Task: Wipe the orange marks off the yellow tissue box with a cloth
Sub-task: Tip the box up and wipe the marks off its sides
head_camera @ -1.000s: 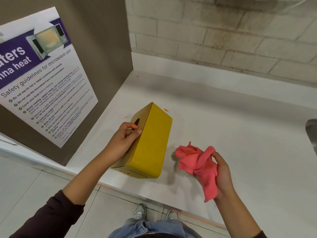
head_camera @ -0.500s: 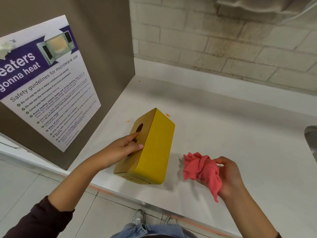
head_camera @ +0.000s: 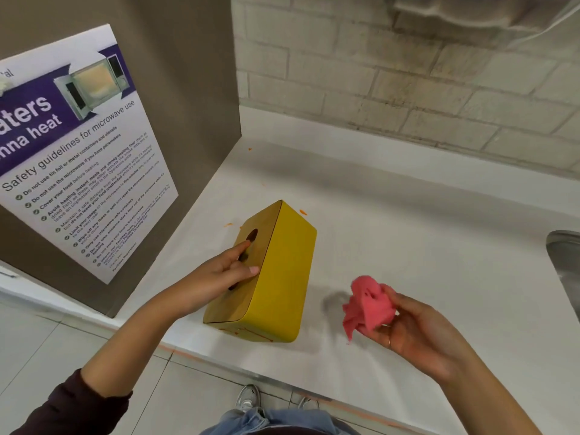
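Note:
The yellow tissue box [head_camera: 282, 274] stands tipped on its side near the front edge of the white counter [head_camera: 423, 246], its brown slotted top facing left. Thin orange marks [head_camera: 248, 332] run along its near end face. My left hand [head_camera: 219, 274] rests on the slotted top, fingers at the slot and thumb over the yellow edge, steadying the box. My right hand [head_camera: 417, 331] hovers to the right of the box and grips a bunched pink cloth [head_camera: 365, 306], a short gap away from the box.
A grey cabinet side [head_camera: 188, 89] with a microwave safety poster [head_camera: 78, 158] stands at the left. Small orange specks [head_camera: 228, 225] lie on the counter behind the box. A metal sink rim [head_camera: 565, 262] shows at the right edge. A brick wall [head_camera: 408, 73] is behind.
My right hand has gathered the hanging cloth into a tighter ball and turned palm up. My left hand has slid flatter onto the box top. The box has barely moved.

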A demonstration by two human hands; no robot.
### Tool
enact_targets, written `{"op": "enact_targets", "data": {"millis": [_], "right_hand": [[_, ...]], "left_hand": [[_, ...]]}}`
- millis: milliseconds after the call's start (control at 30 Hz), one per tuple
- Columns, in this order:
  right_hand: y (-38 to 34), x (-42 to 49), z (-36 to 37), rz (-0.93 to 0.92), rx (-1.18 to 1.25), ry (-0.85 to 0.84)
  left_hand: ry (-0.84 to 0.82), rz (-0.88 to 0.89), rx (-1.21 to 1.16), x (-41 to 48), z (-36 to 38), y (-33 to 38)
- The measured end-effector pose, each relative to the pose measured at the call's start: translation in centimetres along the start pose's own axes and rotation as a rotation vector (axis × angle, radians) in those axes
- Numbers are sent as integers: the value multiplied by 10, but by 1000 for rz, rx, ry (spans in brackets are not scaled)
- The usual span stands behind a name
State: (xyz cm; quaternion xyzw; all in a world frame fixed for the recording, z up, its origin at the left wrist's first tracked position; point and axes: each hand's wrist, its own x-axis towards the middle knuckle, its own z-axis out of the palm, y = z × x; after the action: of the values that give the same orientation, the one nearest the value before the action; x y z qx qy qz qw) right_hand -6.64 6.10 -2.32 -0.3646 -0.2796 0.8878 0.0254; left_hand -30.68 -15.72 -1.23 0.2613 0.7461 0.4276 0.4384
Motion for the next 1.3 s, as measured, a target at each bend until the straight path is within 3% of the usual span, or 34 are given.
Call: {"op": "enact_targets", "data": {"millis": [233,333,500,667,767,867,967,1067,1233,1300], "right_hand": [[3,9,4,-8,-37,30],[0,16,7,-114,-100,136],[-12,28,-4,-494,-897,551],[-24,42,-7,-724,-1349,578],[-29,72,2,-686,-1493,568],[-38,107,11,-511,-1603,630],[-44,130,17,-262,-1599,620],[-51,131,24,-193,-1486,495],[-71,87,47,-573,-1128,292],[-77,65,63,-739,-1113,242]], "left_hand": [[33,1,-10,1,-2,-4],[46,15,5,-1,-2,-4],[50,6,-4,1,-3,-3],[57,-3,-22,2,-3,-3],[57,-6,-30,2,-2,-4],[65,-10,-37,2,-2,-4],[67,-17,-42,1,-2,-2],[67,-23,-40,1,-2,-1],[69,-31,-35,3,-5,-3],[73,-31,-35,5,-6,-5]]}}
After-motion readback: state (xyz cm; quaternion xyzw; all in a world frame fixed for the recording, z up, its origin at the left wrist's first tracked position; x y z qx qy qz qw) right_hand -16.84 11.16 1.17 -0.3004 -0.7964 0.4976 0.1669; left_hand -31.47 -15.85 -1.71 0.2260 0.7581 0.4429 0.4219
